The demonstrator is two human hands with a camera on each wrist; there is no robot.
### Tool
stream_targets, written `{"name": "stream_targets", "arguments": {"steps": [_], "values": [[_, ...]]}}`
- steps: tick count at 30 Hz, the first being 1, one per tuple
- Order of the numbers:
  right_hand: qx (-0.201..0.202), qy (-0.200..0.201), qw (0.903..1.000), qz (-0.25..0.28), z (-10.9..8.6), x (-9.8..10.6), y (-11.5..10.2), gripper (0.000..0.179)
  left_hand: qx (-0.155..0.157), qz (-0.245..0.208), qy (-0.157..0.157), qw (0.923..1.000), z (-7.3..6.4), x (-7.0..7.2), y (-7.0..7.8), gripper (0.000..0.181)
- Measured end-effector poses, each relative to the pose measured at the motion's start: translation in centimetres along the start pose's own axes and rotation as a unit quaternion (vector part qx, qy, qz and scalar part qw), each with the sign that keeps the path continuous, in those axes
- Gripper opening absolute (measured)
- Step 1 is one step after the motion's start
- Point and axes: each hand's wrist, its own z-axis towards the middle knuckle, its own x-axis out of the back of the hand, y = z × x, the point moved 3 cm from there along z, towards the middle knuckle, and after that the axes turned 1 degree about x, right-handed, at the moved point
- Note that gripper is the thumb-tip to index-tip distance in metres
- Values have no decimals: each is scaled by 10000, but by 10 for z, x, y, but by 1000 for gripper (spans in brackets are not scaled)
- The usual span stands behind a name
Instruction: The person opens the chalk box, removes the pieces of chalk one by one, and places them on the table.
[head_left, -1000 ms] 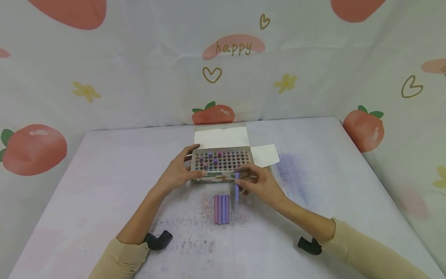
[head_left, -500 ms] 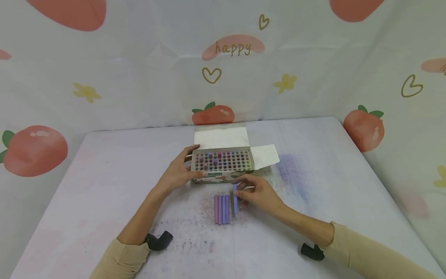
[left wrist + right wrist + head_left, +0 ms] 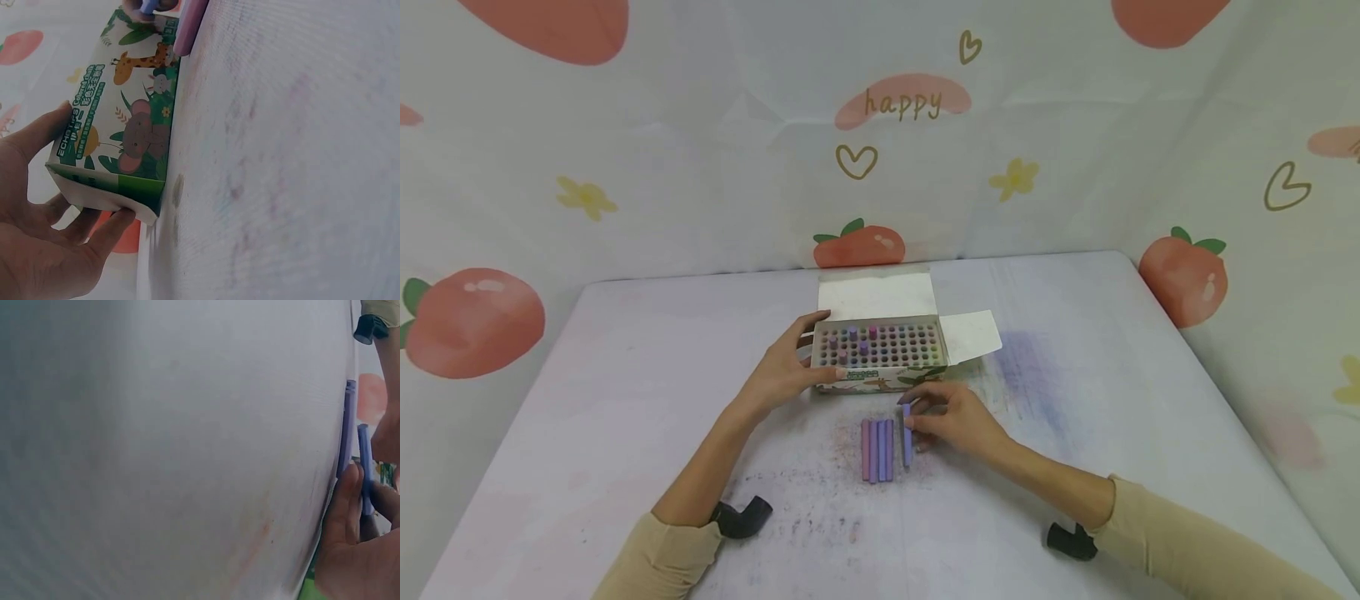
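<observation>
A printed box of colored chalk (image 3: 880,379) stands with its lid raised, showing rows of round holes and several purple and pink sticks poking up on the left half. My left hand (image 3: 784,362) grips its left end, thumb on the front face and fingers behind; the left wrist view shows the fingers at the side flap (image 3: 103,194). In my right hand (image 3: 958,417) a lavender chalk stick (image 3: 907,446) is pinched between thumb and fingers, just in front of the box. Left of that stick, a row of several pink and purple chalk sticks (image 3: 877,450) lies side by side on the table.
The white table (image 3: 662,375) bears purple, blue and pink chalk smudges. A side flap (image 3: 972,335) of the box sticks out to the right. Behind the table hangs a fruit-printed cloth (image 3: 715,167). Dark wrist-worn pieces (image 3: 743,517) show near both sleeves.
My right hand has moved from the box's front right edge down toward me with the lavender chalk, bringing it beside the row. The left hand stays on the box.
</observation>
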Motion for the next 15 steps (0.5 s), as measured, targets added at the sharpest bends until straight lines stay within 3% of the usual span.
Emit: {"name": "stream_targets", "arguments": {"steps": [15], "values": [[-380, -228, 9990, -22, 7, -2, 5, 22, 17, 36, 19, 10000, -1, -1, 1, 92]]}}
